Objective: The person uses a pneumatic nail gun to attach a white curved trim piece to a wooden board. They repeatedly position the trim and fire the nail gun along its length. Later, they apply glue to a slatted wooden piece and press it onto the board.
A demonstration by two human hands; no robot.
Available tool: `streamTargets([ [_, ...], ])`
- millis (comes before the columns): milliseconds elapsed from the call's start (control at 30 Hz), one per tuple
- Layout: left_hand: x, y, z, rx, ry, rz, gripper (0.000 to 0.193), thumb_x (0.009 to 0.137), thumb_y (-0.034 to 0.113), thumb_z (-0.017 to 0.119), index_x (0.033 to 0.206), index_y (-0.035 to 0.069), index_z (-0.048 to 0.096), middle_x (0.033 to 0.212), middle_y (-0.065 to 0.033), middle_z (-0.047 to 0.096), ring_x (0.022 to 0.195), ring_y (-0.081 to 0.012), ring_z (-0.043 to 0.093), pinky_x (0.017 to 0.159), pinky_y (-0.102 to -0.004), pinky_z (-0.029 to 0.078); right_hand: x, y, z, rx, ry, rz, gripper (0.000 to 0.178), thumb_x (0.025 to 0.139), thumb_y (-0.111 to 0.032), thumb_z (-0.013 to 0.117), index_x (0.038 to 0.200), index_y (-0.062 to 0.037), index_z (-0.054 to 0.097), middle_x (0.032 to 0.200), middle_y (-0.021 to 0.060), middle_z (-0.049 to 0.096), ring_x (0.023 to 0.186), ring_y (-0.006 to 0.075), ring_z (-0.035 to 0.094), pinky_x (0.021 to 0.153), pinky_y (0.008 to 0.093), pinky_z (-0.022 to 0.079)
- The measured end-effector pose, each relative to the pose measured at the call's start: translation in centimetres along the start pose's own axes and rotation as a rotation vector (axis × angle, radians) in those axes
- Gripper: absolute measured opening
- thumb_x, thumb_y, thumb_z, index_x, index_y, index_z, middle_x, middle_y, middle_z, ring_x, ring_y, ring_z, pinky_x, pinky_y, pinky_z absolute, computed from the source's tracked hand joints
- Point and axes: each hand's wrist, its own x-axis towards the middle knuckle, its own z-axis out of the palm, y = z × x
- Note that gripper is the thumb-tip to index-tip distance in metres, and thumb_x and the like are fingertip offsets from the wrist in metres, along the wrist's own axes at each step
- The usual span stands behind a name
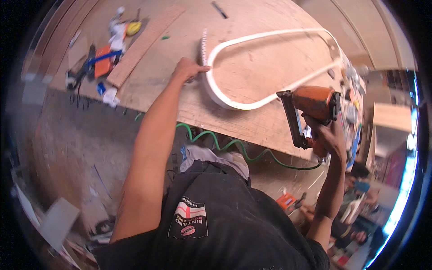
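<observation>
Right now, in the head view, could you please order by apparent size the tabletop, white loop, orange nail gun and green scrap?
Largest to smallest:
1. Tabletop
2. White loop, by outline
3. Orange nail gun
4. Green scrap

I see the frame [234,105] on the right part of the table [252,127]. The left hand [186,70] is at the frame's left end. The nail gun [315,101], in the right hand [330,136], is by the frame's near right side. I see a plank [146,47] left of the frame, with a pile of things [102,60] left of that. A stick [219,10] lies on the far side. The hose [249,159] hangs below the table's near edge.
</observation>
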Motion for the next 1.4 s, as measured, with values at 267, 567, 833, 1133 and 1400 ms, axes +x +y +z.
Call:
streamTargets([
  [267, 1.1, -1.4, -2.4, -0.118, -0.031, -0.175, 0.081, 0.056, 0.056, 0.098, 0.105, -0.004, 0.077, 0.112, -0.0238, 0.076, 0.107, -0.0316, 0.074, 0.092, -0.0394, 0.056, 10.7, -9.2, 6.9, 0.116, -0.378, -0.481, 0.041, 0.083, -0.012, 0.076, 0.117, 0.0041, 0.060, 0.094, 0.0094, 0.067, 0.067, 0.0136, 0.062, 0.058, 0.0291, 0.053],
  [567, 1.7, -3.7, 0.1, -0.148, 0.145, -0.106, 0.071, 0.055, 0.062, 0.096, 0.046, 0.007, 0.052, 0.054, -0.0059, 0.055, 0.052, -0.0217, 0.049, 0.055, -0.0432, 0.039, 18.7, -13.3, 13.3, -0.156, -0.546, -0.715, 0.035, 0.080, -0.012, 0.074, 0.106, 0.0056, 0.059, 0.085, 0.0082, 0.064, 0.067, 0.0129, 0.060, 0.059, 0.0301, 0.054],
  [833, 0.7, -2.3, -1.6, -0.148, -0.066, -0.311, 0.090, 0.049, 0.060, 0.098, 0.115, 0.002, 0.075, 0.121, -0.0204, 0.074, 0.121, -0.0349, 0.068, 0.101, -0.0462, 0.052, 20.7, -14.6, 15.3, -0.241, -0.629, -0.715, 0.058, 0.077, -0.007, 0.080, 0.130, -0.0005, 0.056, 0.107, 0.0200, 0.073, 0.100, 0.0346, 0.072, 0.090, 0.0411, 0.056],
  [1133, 1.2, -3.0, -1.3, -0.140, -0.065, -0.288, 0.082, 0.048, 0.063, 0.097, 0.102, 0.005, 0.078, 0.112, -0.0181, 0.077, 0.113, -0.0325, 0.072, 0.097, -0.0456, 0.053, 21.7, -13.5, 15.9, -0.241, -0.675, -0.770, 0.073, 0.072, -0.003, 0.082, 0.139, -0.0025, 0.052, 0.110, 0.0216, 0.073, 0.105, 0.0377, 0.072, 0.093, 0.0418, 0.056],
  [1400, 1.6, -3.5, -0.9, -0.143, -0.054, -0.243, 0.075, 0.048, 0.063, 0.097, 0.093, 0.006, 0.079, 0.106, -0.0174, 0.078, 0.107, -0.0311, 0.073, 0.093, -0.0432, 0.054, 21.8, -13.7, 16.0, -0.264, -0.674, -0.801, 0.077, 0.071, -0.002, 0.083, 0.141, -0.0039, 0.050, 0.112, 0.0242, 0.072, 0.109, 0.0423, 0.070, 0.093, 0.0450, 0.055],
])
